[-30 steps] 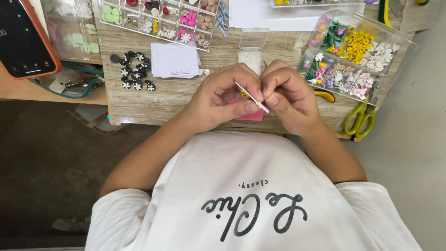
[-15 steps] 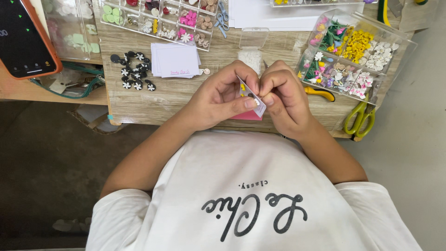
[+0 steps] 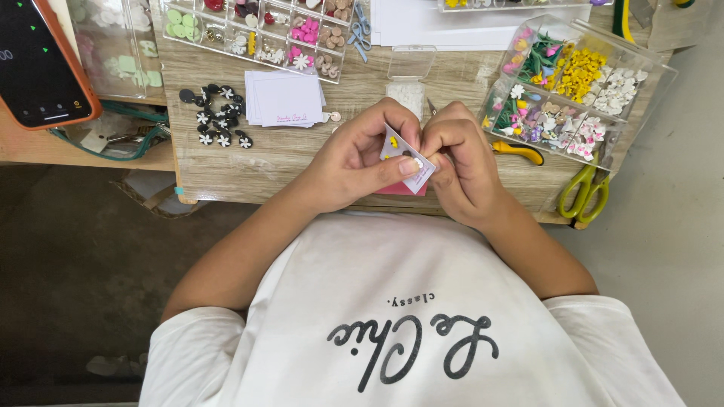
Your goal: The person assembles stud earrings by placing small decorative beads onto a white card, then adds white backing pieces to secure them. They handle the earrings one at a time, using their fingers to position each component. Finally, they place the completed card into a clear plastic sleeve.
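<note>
The small white card (image 3: pixel 407 154) has turned since a second ago: then edge-on, now its face shows, with a yellow stud. The left hand (image 3: pixel 354 162) pinches it at 9 o'clock, the right hand (image 3: pixel 460 162) at 3 o'clock (fingers curled behind), above the wooden table (image 3: pixel 302 162); judging by that, the mounting is underway.

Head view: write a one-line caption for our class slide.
Left hand and right hand hold a small white card with tiny earrings above a wooden table.

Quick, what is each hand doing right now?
Left hand: closed, pinching the small white card.
Right hand: closed, fingers on the same card.
</note>
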